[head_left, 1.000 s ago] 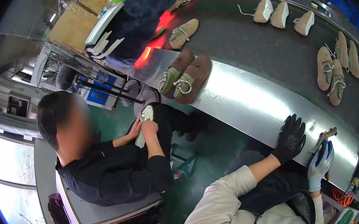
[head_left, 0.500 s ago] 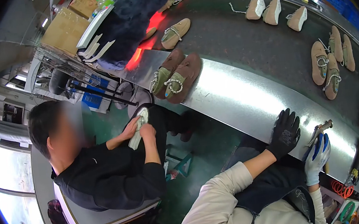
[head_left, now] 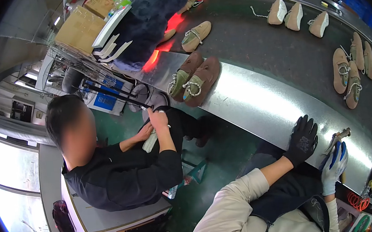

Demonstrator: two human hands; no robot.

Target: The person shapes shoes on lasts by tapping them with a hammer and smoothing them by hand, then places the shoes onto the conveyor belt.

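Observation:
My left hand (head_left: 303,142), in a black glove, lies flat on the shiny metal strip of the bench with its fingers stretched out and nothing in them. To its right, my right hand (head_left: 334,167) wears a white glove with blue fingertips. Its fingers are extended and rest by a metal pincer-like tool (head_left: 341,135) at the front edge. Part of that tool is hidden under the right hand, so I cannot tell how far they touch. Farther left on the strip stands a pair of brown shoes (head_left: 205,80) with green linings and twisted laces.
Several tan shoes (head_left: 340,70) stand along the dark belt (head_left: 259,40). Red light glows under a dark cloth (head_left: 157,19). A seated person (head_left: 120,177) at left handles a pale shoe sole (head_left: 150,142). Cardboard boxes (head_left: 78,30) are behind, and an orange coiled hose (head_left: 358,200) hangs at right.
The whole view has shifted, so things appear farther right. The seated person's hand has moved up along the pale sole. My two hands stay in place on the bench.

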